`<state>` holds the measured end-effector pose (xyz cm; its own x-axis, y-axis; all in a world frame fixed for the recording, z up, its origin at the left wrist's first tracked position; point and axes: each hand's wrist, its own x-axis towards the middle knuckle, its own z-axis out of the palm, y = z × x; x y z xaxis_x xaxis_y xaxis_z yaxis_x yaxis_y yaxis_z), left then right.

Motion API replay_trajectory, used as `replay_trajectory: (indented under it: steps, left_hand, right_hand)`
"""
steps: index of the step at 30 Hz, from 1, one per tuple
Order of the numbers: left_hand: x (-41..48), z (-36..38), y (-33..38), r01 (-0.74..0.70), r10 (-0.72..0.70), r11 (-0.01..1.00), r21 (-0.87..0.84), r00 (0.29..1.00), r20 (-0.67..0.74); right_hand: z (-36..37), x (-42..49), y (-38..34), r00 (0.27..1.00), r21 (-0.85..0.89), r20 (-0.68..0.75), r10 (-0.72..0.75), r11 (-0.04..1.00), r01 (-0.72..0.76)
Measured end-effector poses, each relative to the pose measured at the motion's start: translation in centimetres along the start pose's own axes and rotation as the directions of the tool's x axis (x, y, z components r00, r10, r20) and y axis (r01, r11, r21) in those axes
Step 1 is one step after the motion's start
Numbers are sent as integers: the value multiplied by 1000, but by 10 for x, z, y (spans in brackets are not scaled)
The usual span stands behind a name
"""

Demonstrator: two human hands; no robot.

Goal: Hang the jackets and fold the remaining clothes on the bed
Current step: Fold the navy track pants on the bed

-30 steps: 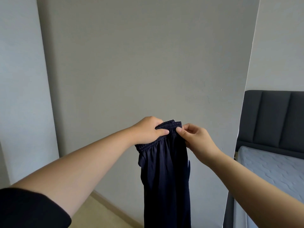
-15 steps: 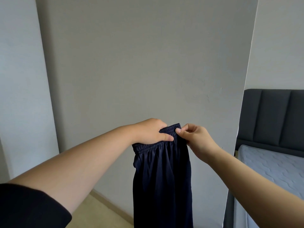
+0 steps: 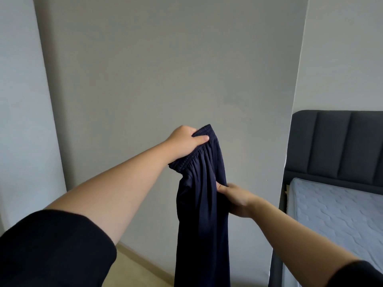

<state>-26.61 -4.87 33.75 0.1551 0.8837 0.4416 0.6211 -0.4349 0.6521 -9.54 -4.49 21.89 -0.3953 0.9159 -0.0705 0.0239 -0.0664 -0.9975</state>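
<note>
Nearest the camera, at the lower corners: two black sleeves, left sleeve (image 3: 51,251) and right sleeve (image 3: 360,274), with bare forearms reaching forward. Mid-air ahead, off the bed: one pair of navy trousers (image 3: 201,214), hanging lengthwise, lower end cut off by the bottom edge. Right hand (image 3: 236,198) touches the garment's right edge below the waistband, thumb on the cloth, other fingers hidden behind it; grip cannot be told. Left hand (image 3: 186,141), higher, has its fingers curled round the gathered elastic waistband (image 3: 204,130), thumb laid across its front. Right side, beyond: pale quilted mattress (image 3: 335,208) and dark grey padded headboard (image 3: 331,141). Behind all: plain grey wall (image 3: 165,69), with a beige floor (image 3: 134,270) strip at its foot.
</note>
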Motion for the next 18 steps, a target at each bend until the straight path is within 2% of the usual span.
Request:
replay_trajectory:
  steps: [2,3,5,8,10,12,15,18]
  left_hand:
    - [1,3,6,23,-24,999,-29,999,-36]
    - [1,4,9,31,-33,999,-33,998,-55]
    - [2,5,18,33,-37,998,-44,994,-107]
    - [2,10,38,9,-20,998,-63,983,-185]
    - [4,17,60,-28,4,994,-104,974,-225]
    - [4,32,88,-70,29,983,-169,972,-235]
    - [2,66,139,-128,60,949,-289,971,-233]
    - [0,108,195,-156,83,887,-435,980,-181]
  right_hand:
    - [-8,2,-2,974,13,-227,-29,999,33]
    - [-12,2,-10,930,-23,-362,-65,998,61]
    - [-22,-4,-34,800,-146,-578,-164,985,96]
    - [-47,-27,-76,600,-358,-718,-354,926,119]
    - [-68,-50,-106,447,-558,-729,-519,828,51]
    - [-89,-82,-137,303,-740,-662,-685,662,-121]
    - [-121,-137,-183,201,-834,-507,-839,418,-359]
    - [-152,-194,-218,139,-807,-407,-903,284,-518]
